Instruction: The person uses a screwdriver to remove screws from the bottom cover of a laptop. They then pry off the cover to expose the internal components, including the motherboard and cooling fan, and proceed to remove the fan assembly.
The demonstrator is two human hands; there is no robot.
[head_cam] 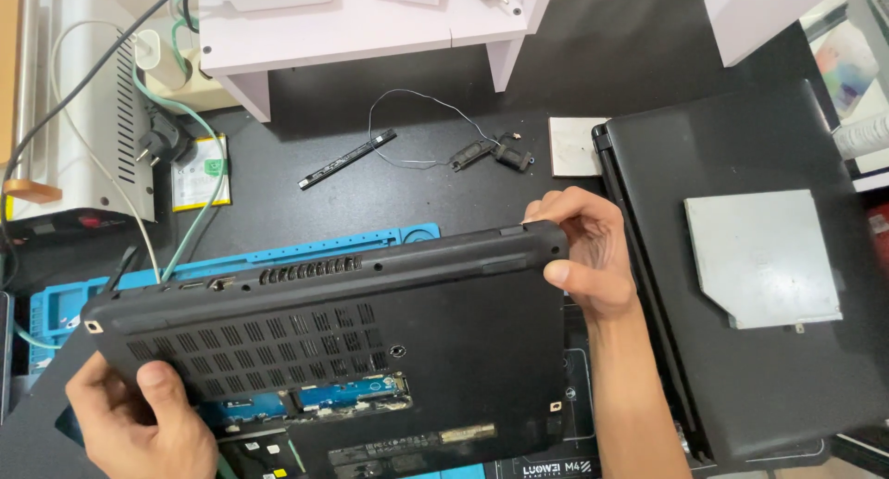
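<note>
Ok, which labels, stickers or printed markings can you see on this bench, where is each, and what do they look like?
Laptop base: left hand and right hand hold it; grey rectangular sticker near its bottom edge.
Flat battery: left, white with green label.
Work mat: bottom centre, black with white print.
No screens in view.

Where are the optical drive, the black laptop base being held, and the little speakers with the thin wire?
Optical drive point(761, 257): head view, middle of its grey top.
Laptop base point(463, 303): head view, plain black underside.
Speakers point(472, 151): head view, left black speaker body.
</note>
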